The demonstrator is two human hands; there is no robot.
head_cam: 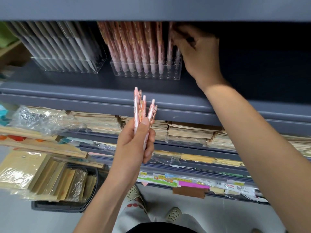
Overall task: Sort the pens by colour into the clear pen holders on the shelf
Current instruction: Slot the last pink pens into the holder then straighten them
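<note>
Grey shelf, paper stock racked below.
Item one: clear holder, pink patterned pens upright in its holes, some right-end holes vacant.
Item two: neighbouring holder, pale grey pens, kept apart by colour.
Left hand grips spare pink pens below the shelf, fanned as ready stock.
Right hand pinches one pink pen at the first holder's right end, likely seating it.

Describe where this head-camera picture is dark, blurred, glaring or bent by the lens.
Head view: deep shadow fills the shelf recess right of the right hand, hiding what its fingers grip; the shelf's front edge bows, a wide-angle effect; the picture's far left is smeared; the plastic wrap glints; the pink pens in the left hand are sharp.
</note>
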